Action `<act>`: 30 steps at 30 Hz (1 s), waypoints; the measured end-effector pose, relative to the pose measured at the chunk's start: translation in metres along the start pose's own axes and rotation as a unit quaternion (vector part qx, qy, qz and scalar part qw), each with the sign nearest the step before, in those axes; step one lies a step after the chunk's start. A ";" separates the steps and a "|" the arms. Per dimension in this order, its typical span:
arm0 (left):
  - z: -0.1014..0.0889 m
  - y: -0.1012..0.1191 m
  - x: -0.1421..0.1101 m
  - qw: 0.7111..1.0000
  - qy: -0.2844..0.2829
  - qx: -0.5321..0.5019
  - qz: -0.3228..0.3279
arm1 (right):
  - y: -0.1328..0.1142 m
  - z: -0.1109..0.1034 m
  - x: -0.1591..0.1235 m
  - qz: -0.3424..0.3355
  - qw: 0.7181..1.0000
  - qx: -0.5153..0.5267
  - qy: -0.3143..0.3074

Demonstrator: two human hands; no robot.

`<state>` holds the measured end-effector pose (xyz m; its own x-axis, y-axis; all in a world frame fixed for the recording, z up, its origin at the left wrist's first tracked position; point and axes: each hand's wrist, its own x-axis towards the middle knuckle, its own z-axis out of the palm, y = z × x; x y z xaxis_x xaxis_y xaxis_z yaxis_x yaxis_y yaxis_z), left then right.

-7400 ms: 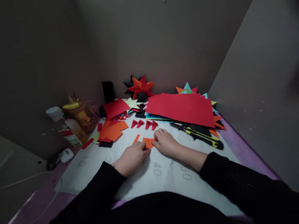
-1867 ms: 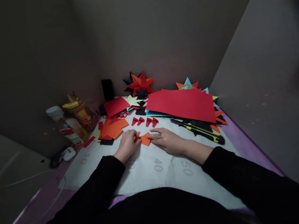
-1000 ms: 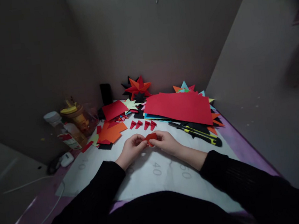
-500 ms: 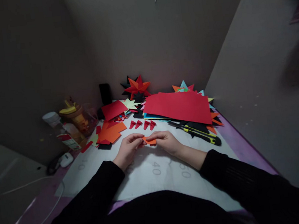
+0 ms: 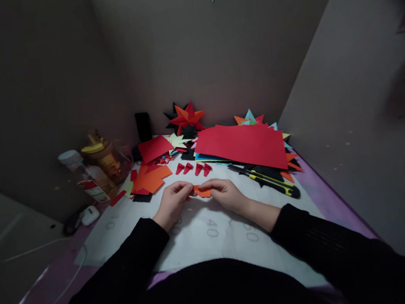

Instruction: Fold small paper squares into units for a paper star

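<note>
A small piece of orange paper (image 5: 203, 192) is pinched between both hands, just above the white sheet. My left hand (image 5: 174, 200) grips its left end with thumb and fingers. On its right side, my right hand (image 5: 227, 193) holds it, the thumb lying along the top edge. Parts of the paper are hidden behind the fingers. Just beyond the hands, several small folded red paper pieces (image 5: 198, 169) sit in a row.
Orange paper sheets (image 5: 147, 178) lie to the left. A large red sheet (image 5: 241, 145) tops a stack at the back right, beside a yellow-and-black utility knife (image 5: 274, 183). Folded paper stars (image 5: 187, 118) stand at the wall. Bottles (image 5: 94, 184) and a white cable (image 5: 38, 249) are at left.
The orange paper has tilted slightly between my fingers, and more of its face shows. Both hands stay in nearly the same place; the view has shifted a little.
</note>
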<state>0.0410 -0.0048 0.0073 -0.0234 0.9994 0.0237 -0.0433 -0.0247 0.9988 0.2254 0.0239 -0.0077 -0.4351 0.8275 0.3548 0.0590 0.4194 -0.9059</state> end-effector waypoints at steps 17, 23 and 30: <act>0.006 0.005 -0.018 0.940 0.007 0.258 0.222 | -0.020 0.010 0.001 -0.086 0.986 -0.140 0.009; 0.004 0.009 -0.018 0.935 0.032 0.260 0.239 | -0.018 0.007 0.006 -0.020 0.994 -0.106 -0.001; -0.001 0.008 -0.011 0.956 0.111 0.206 0.175 | -0.004 -0.001 0.013 0.062 0.995 -0.003 0.078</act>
<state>0.0396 -0.0160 0.0154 -0.1782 0.9009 0.3957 0.4028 -0.3001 0.8647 0.2202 0.0336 0.0005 -0.2792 0.9210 0.2718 0.1092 0.3117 -0.9439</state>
